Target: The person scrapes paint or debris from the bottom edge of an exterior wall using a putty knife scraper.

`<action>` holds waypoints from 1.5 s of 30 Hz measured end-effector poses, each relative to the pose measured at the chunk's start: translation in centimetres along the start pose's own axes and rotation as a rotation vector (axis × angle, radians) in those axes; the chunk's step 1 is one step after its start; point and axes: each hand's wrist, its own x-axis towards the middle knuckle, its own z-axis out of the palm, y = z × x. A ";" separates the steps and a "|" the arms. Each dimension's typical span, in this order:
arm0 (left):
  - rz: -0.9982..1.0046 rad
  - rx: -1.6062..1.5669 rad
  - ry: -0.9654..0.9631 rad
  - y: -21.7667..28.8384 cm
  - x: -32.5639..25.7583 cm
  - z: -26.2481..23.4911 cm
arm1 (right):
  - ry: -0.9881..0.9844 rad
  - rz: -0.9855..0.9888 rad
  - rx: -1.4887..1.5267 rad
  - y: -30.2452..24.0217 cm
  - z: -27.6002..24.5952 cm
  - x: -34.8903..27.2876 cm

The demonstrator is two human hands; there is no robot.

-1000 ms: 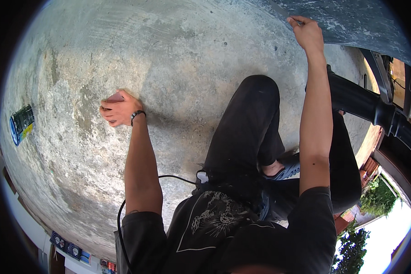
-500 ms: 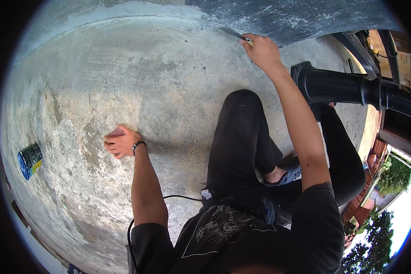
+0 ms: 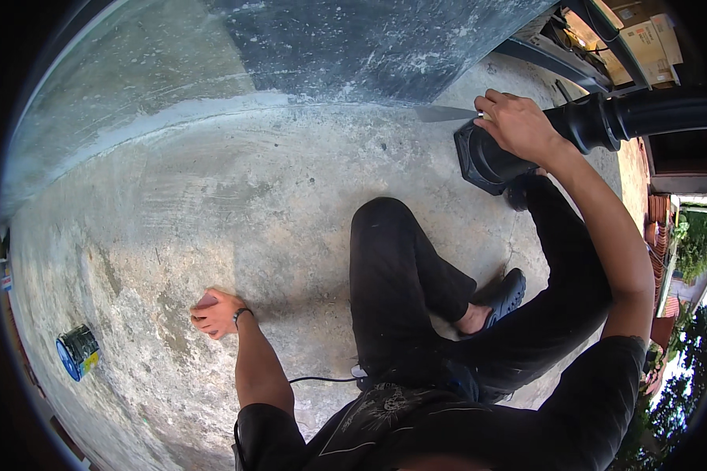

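My right hand (image 3: 518, 125) is closed round the handle of a putty knife (image 3: 445, 115). The knife's thin, wide blade points left, near the line where the dark grey wall (image 3: 330, 47) meets the concrete floor (image 3: 291, 204). Just below that hand stands the base of a black column (image 3: 483, 161). Lower on the left, my left hand (image 3: 226, 312) rests at the floor, its fingers curled about a small flat pinkish-brown block (image 3: 206, 301). My fingers cover most of the block, so its exact kind does not show.
A paint can (image 3: 77, 353) with a blue end lies left of my left hand. A thin black cable (image 3: 322, 380) runs beside my waist. My bent knee (image 3: 385, 228) and sandal (image 3: 508, 298) are between my arms. Cardboard boxes (image 3: 648, 51) stand at the upper right.
My right hand has moved right with the putty knife, from the wall's foot to over the column base. The view has shifted, showing more wall. My left hand stays on the floor.
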 end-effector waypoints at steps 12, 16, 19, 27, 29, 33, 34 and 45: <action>-0.012 0.006 -0.012 0.2 0.0 0.3 | -0.253 0.212 0.189 6.5 1.6 -4.0; -0.025 0.009 -0.005 0.0 0.1 0.4 | -0.257 0.184 0.174 6.5 2.8 -4.4; -0.017 0.011 0.005 -0.2 0.3 0.6 | -0.287 0.174 0.207 5.5 2.6 -4.3; -0.023 0.002 -0.029 -0.1 0.1 0.1 | 0.113 0.255 0.112 5.9 -2.8 -4.1; -0.021 -0.002 -0.024 -0.2 0.2 0.1 | 0.179 0.273 0.066 5.5 -5.1 -4.2; -0.020 0.017 -0.035 -0.2 0.2 0.0 | 0.432 0.357 0.042 5.8 -6.6 -4.4; -0.020 0.021 -0.040 -0.1 0.2 0.0 | 0.476 0.351 0.042 5.9 -7.1 -4.6; -0.011 -0.009 0.034 -0.7 0.5 1.6 | 0.677 0.486 0.105 5.5 -10.9 -6.1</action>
